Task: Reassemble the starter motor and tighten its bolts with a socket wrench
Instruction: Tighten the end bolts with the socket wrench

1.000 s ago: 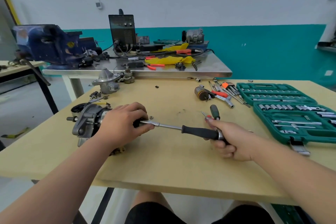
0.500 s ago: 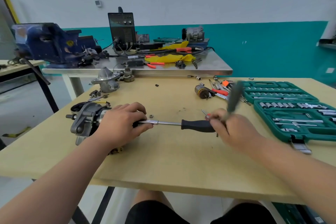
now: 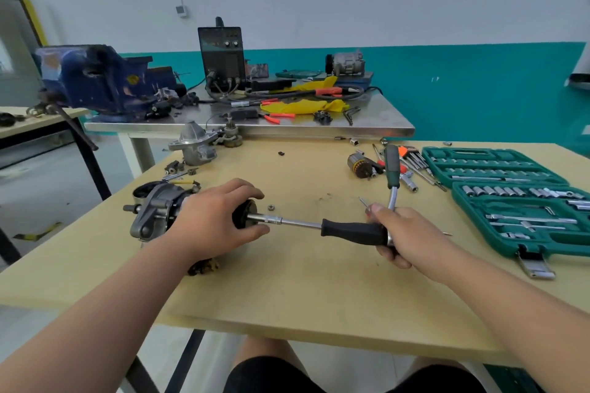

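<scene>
At 9 o'clock on the pale wooden table [image 3: 287, 290], the grey cast-metal starter motor [image 3: 156, 217] lies on its side, with its axis running from 9 to 3 o'clock. Your left hand [image 3: 210, 220] wraps over the motor body, fingers curled across the top and thumb low. It sits next to the black round end cap [image 3: 244, 215].

A small steel nut [image 3: 271, 207] lies on the table just beside the cap, at 1 o'clock from it. The black-handled socket driver [image 3: 351, 232] meets the face of the cap with its chrome shaft and extends toward 3 o'clock.

Your right hand [image 3: 412, 238] grips the far end of that handle, fingers curled beneath it. The same hand also holds the chrome shank of a green-handled ratchet wrench [image 3: 392, 167], which points up toward 12 o'clock.

Near the wrench handle, at 1 o'clock on the table, a copper-and-steel armature [image 3: 360, 166] lies among loose hex keys and sockets. At 3 o'clock, the open dark green plastic socket case [image 3: 555, 242] rests on the table, well apart from the motor.
</scene>
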